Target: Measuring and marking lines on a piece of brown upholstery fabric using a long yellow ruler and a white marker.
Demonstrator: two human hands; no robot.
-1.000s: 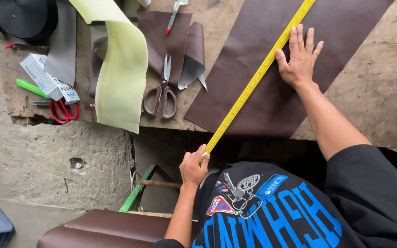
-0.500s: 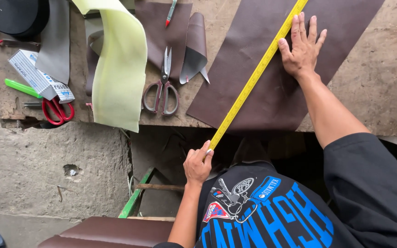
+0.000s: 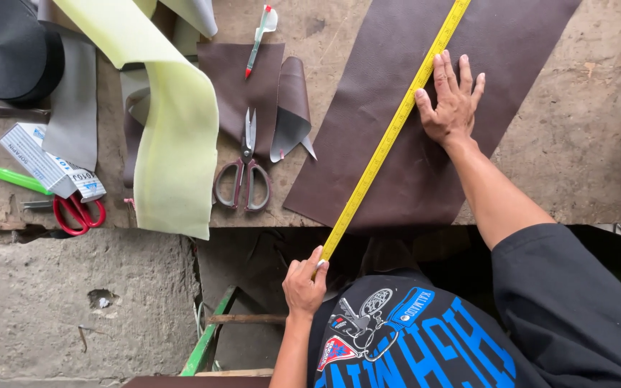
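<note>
While the head view looked straight down, the left hand [image 3: 305,286] pinched the near end of a yellow tape [image 3: 389,136] between thumb and fingers, below the counter [image 3: 598,144] edge and close to the body. The right hand [image 3: 454,100] lay flat and open, fingers spread, pressing on the brown sheet [image 3: 425,179] just right of the tape, its thumb touching the tape's edge; it held nothing. The tape ran taut and diagonal from the left hand up over the sheet and out past the top of the frame, so its far end could not be seen. Judging by this, the tape was already laid and tensioned along the sheet, while no mark or cut line showed on the sheet beside it. The sheet's near edge sat right at the counter's front edge. To its left, just apart, lay grey-handled scissors [image 3: 246,169], a curled brown scrap [image 3: 290,108], a smaller brown piece [image 3: 242,79] with a pen [image 3: 256,39] on it, and a pale green strip [image 3: 174,144] hanging over the front edge. Farther left were red scissors [image 3: 77,212], a box [image 3: 48,162] and a black roll [image 3: 8,47]. Right of the sheet the counter showed bare, rough surface, the widest open room.
</note>
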